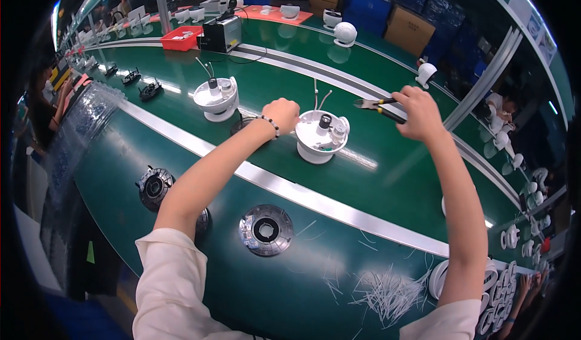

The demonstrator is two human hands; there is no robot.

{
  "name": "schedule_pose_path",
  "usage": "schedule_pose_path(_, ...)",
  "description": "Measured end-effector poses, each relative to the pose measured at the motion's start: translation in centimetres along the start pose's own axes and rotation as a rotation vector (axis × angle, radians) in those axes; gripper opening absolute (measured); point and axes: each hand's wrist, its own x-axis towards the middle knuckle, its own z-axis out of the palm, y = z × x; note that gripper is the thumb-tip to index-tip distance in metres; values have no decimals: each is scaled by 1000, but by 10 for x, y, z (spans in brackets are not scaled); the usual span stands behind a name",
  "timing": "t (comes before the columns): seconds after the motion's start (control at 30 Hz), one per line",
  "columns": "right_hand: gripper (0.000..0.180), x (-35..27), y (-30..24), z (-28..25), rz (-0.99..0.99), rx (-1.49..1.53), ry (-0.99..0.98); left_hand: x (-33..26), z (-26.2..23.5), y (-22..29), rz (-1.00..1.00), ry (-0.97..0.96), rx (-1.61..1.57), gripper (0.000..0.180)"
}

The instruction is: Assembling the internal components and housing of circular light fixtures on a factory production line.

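The left hand (282, 115) is a closed fist just beside the white round plastic housing (322, 135) — at its nine o'clock — while the right hand (419, 112) grips yellow-handled metal cutters (380, 106) at two o'clock.

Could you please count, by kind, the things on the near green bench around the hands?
White bowl-shaped housings: 2, one by the left hand, one farther left.
Cutters: 1, in the right hand.
Round grey discs: 3.
Pile of white trimmings: 1.
Total: 7.
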Motion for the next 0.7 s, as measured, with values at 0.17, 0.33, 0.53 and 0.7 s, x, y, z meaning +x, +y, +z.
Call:
schedule_pose_path(0.17, 44, 39, -23, 27, -35, 42, -146, 10, -8, 5, 129, 57, 29, 12)
schedule_pose_path(0.33, 43, 47, -27, 48, -120, 86, -231, 30, -7, 17, 206, 52, 14, 15)
schedule_pose_path(0.53, 39, 56, -34, 59, -147, 114, -255, 37, -9, 15, 225, 54, 54, 16)
schedule_pose_path(0.7, 29, 32, -23, 63, -105, 53, -326, 38, -11, 46, 243, -30, 77, 19)
